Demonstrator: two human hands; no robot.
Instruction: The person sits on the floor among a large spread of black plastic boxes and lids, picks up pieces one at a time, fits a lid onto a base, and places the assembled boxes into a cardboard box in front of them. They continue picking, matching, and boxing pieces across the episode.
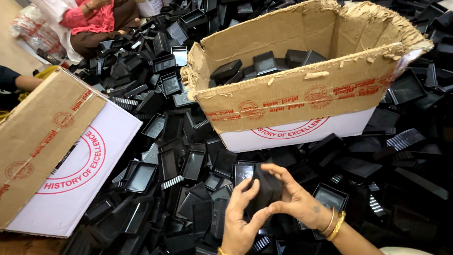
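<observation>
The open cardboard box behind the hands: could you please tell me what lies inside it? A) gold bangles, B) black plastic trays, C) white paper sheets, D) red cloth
B: the torn-rimmed cardboard box holds several black plastic trays, the same kind as those heaped on the floor around it and the one gripped between the left hand and the right hand.

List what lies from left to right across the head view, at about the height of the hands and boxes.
Closed cardboard box → loose black plastic trays → left hand → black tray held in both hands → right hand → gold bangles. The open torn box sits farther back, overlapping several of these.
</observation>
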